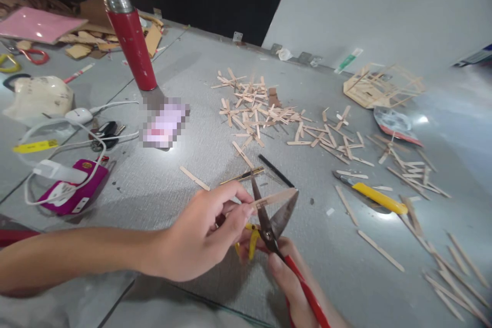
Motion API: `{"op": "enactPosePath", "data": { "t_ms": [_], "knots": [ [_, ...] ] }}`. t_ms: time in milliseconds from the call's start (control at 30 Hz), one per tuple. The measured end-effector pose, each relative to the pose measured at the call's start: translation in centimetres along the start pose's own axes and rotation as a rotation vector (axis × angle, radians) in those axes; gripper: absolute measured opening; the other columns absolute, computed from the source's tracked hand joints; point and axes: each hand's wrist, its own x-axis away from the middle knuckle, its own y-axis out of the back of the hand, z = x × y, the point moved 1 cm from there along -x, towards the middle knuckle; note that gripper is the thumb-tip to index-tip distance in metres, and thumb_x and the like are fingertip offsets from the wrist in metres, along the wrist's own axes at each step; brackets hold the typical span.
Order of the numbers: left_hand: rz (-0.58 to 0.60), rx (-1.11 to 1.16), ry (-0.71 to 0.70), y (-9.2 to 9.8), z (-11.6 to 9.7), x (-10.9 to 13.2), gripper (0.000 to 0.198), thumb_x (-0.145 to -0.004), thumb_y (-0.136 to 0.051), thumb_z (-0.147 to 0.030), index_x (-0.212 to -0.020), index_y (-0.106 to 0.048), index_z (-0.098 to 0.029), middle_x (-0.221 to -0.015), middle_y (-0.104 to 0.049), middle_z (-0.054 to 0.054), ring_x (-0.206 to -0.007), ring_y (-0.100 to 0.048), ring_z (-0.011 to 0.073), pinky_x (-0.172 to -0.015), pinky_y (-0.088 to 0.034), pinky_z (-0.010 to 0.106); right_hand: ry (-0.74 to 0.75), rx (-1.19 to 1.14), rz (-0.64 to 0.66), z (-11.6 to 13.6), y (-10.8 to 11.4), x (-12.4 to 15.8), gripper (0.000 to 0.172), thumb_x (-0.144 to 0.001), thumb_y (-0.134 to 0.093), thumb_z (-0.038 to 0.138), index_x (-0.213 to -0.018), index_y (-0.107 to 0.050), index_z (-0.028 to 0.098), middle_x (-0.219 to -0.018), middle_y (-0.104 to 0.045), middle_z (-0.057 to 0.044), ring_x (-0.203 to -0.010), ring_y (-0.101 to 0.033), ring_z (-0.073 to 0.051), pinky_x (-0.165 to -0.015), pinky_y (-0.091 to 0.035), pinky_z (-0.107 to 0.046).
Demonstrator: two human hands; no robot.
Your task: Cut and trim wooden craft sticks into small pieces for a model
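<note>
I see a wooden stick lying across the parted blades of the red-handled scissors, above the grey table. My left hand pinches its near end between thumb and fingertips, fingers closed. My right hand is curled round the scissors' handles. Beyond them spreads a loose pile of sticks; a yellow cutter lies to the right, a red bottle stands far left.

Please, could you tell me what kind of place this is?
It looks like a craft or model-making worktable: wooden sticks lie scattered, a small wooden frame sits further back, and the right hand holds snips.
</note>
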Motion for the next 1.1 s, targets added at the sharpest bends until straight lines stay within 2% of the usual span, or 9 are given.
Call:
{"op": "enactPosePath", "data": {
  "t_ms": [133, 333, 433, 500, 600, 700, 833, 967, 1100],
  "knots": [
    [-0.015, 0.071, 0.026, 0.0, -0.1, 0.2, 0.024, -0.107, -0.043, -0.039, -0.094, -0.048, -0.020, -0.053, -0.036, -0.011, -0.044, -0.029, 0.0070, -0.041, -0.026, 0.017, -0.056, -0.038, 0.023, -0.5, 0.5, -0.1, 0.057, -0.099, -0.041, 0.068, -0.102, -0.075, 0.021, -0.082, -0.074, -0.008, -0.074, -0.069, -0.024, -0.069, -0.058, -0.034],
    [-0.030, 0.117, 0.026, 0.1, 0.0, 0.1, 0.026, -0.107, -0.044, -0.042, -0.097, -0.048, -0.019, -0.052, -0.037, -0.012, -0.042, -0.030, 0.0059, -0.040, -0.025, 0.017, -0.140, 0.045, -0.070, -1.4, 1.4, -0.2, 0.052, -0.099, -0.044, 0.065, -0.098, -0.072, 0.021, -0.082, -0.074, -0.006, -0.077, -0.070, -0.023, -0.070, -0.059, -0.032],
    [-0.028, 0.133, 0.032, 0.1, 0.1, 0.1, 0.025, -0.108, -0.043, -0.042, -0.101, -0.047, -0.019, -0.052, -0.040, -0.012, -0.042, -0.032, 0.0060, -0.041, -0.027, 0.016, -0.200, 0.213, -0.015, -1.1, 2.2, -1.2, 0.051, -0.098, -0.043, 0.064, -0.078, -0.065, 0.022, -0.067, -0.067, -0.004, -0.063, -0.065, -0.021, -0.056, -0.051, -0.030],
    [-0.022, 0.133, 0.040, 0.1, 0.2, 0.1, 0.025, -0.108, -0.043, -0.043, -0.103, -0.046, -0.018, -0.052, -0.040, -0.012, -0.042, -0.032, 0.0060, -0.042, -0.029, 0.016, -0.218, 0.395, -0.056, -1.1, 2.8, -2.0, 0.046, -0.094, -0.049, 0.061, -0.070, -0.059, 0.023, -0.059, -0.063, -0.003, -0.053, -0.058, -0.019, -0.049, -0.045, -0.030],
    [0.005, 0.143, 0.062, 0.0, 0.5, 0.0, 0.027, -0.108, -0.042, -0.045, -0.104, -0.044, -0.019, -0.053, -0.040, -0.013, -0.042, -0.031, 0.0058, -0.042, -0.029, 0.016, -0.164, 0.641, -0.223, -1.8, 3.4, -2.8, 0.032, -0.084, -0.061, 0.050, -0.068, -0.056, 0.024, -0.057, -0.063, -0.002, -0.048, -0.054, -0.018, -0.051, -0.043, -0.031],
    [0.040, 0.148, 0.099, -0.1, 1.0, -0.1, 0.027, -0.108, -0.040, -0.046, -0.104, -0.043, -0.019, -0.053, -0.040, -0.013, -0.042, -0.033, 0.0059, -0.042, -0.030, 0.016, -0.053, 0.710, -0.238, -3.0, 3.4, -3.1, 0.018, -0.077, -0.068, 0.039, -0.075, -0.064, 0.022, -0.064, -0.068, -0.004, -0.055, -0.062, -0.021, -0.057, -0.048, -0.033],
    [0.107, 0.111, 0.130, -0.2, 1.8, -0.3, 0.028, -0.109, -0.038, -0.047, -0.102, -0.042, -0.020, -0.053, -0.042, -0.012, -0.043, -0.034, 0.0062, -0.045, -0.033, 0.017, 0.098, 0.639, -0.242, -3.7, 2.7, -2.8, 0.026, -0.094, -0.061, 0.040, -0.100, -0.074, 0.018, -0.092, -0.080, -0.011, -0.077, -0.074, -0.026, -0.073, -0.057, -0.039],
    [0.168, 0.126, 0.150, -0.4, 2.7, -0.3, 0.032, -0.109, -0.035, -0.051, -0.100, -0.040, -0.021, -0.055, -0.042, -0.011, -0.043, -0.035, 0.0064, -0.045, -0.033, 0.018, 0.273, 0.502, -0.425, -2.6, 2.4, -2.3, 0.023, -0.098, -0.059, 0.034, -0.096, -0.077, 0.020, -0.096, -0.081, -0.011, -0.089, -0.076, -0.026, -0.084, -0.060, -0.041],
    [0.231, 0.227, 0.206, -0.7, 3.6, -0.3, 0.038, -0.106, -0.037, -0.060, -0.101, -0.038, -0.022, -0.058, -0.037, -0.013, -0.044, -0.032, 0.0063, -0.045, -0.034, 0.017, 0.148, -0.037, -0.278, -1.2, 2.0, -2.3, 0.018, -0.094, -0.068, 0.035, -0.090, -0.077, 0.021, -0.078, -0.078, -0.005, -0.066, -0.074, -0.018, -0.063, -0.063, -0.029]
  ]
}}
